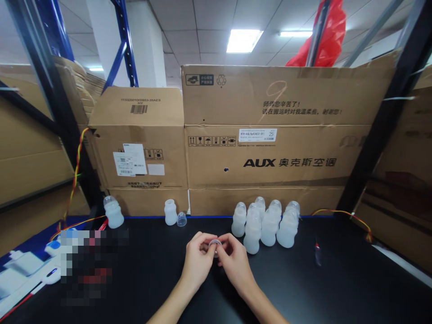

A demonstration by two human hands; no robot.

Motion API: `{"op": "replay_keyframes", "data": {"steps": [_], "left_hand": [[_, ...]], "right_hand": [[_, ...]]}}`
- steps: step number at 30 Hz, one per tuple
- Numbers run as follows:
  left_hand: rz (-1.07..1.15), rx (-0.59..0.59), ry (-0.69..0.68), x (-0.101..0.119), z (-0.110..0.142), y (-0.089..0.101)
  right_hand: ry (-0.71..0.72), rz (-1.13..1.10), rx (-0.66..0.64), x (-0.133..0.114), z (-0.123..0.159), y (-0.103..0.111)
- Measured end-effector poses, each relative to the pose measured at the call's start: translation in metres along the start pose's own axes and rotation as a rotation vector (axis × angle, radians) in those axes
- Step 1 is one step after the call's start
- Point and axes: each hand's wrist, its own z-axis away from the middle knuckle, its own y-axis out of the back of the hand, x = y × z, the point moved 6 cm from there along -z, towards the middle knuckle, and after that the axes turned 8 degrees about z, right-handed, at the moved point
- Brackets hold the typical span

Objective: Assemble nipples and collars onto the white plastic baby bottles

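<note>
My left hand (198, 257) and my right hand (236, 260) meet above the middle of the black table. Between their fingertips they pinch a small whitish ring-shaped part (215, 242), partly hidden by the fingers. Behind them stands an uncapped frosted baby bottle (170, 213), with a clear dome cap (181, 219) resting beside it. To the right of my right hand several frosted baby bottles (252, 231) with clear caps stand upright in a cluster. Another capped bottle (114, 213) is at the far left, near the rack post.
A cardboard wall (216, 177) closes off the back of the black table (151, 274). A small dark tool with a red tip (317, 255) lies to the right. At left are a white power strip (30, 288) with plugs and a blurred patch. Dark rack posts flank both sides.
</note>
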Motion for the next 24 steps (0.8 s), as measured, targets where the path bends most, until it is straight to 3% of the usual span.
{"op": "replay_keyframes", "data": {"steps": [8,13,17,21,24], "left_hand": [[-0.035,-0.029,-0.019,0.003,-0.004,0.004],[-0.057,0.038,-0.03,-0.001,-0.006,0.009],[-0.068,0.081,-0.061,0.003,-0.008,0.014],[-0.094,0.085,-0.099,0.009,-0.005,0.015],[-0.129,0.052,-0.106,0.011,-0.001,0.01]], "right_hand": [[-0.111,-0.148,-0.026,0.01,-0.006,-0.002],[-0.183,-0.23,-0.039,0.011,-0.006,-0.003],[-0.327,-0.325,-0.081,0.015,-0.003,-0.005],[-0.491,-0.48,-0.238,0.009,0.006,-0.013],[-0.511,-0.599,-0.396,-0.005,0.014,-0.02]]}}
